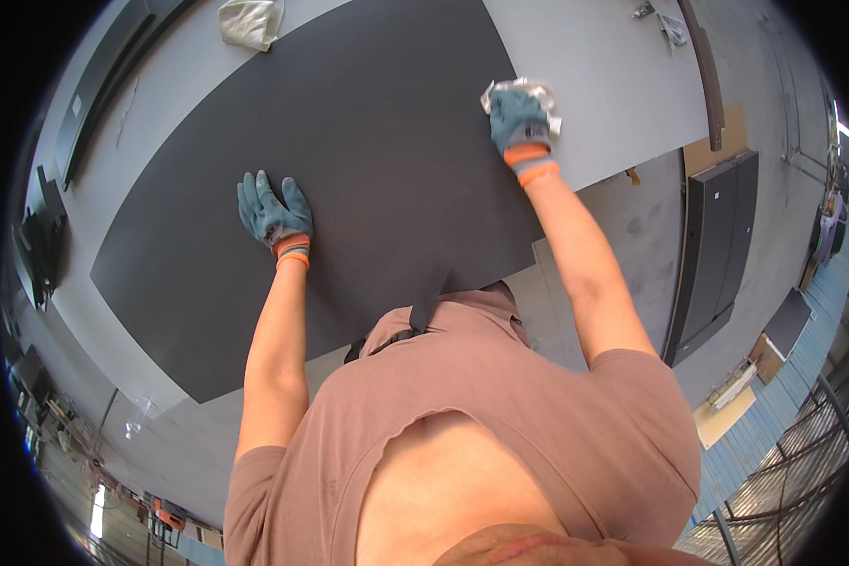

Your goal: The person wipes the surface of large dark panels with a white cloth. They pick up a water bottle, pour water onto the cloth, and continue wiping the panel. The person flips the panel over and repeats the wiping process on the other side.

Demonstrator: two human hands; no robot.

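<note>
A large dark grey sheet [368, 156] lies flat on a light grey work table [594, 85] in front of me. My left hand [274, 209], in a blue-green coated glove with an orange cuff, rests palm down on the sheet's left part with its fingers apart. My right hand [520, 120], gloved alike, grips a crumpled whitish cloth [553, 99] at the sheet's right edge. Part of the cloth is hidden under the fingers.
A folded white cloth [247, 22] lies by the sheet's far edge. Long dark panels [106, 78] line the table's left side. A brown strip [704, 71] borders its right end. Dark panels [722, 240] stand at right; a clear bottle [138, 416] is at lower left.
</note>
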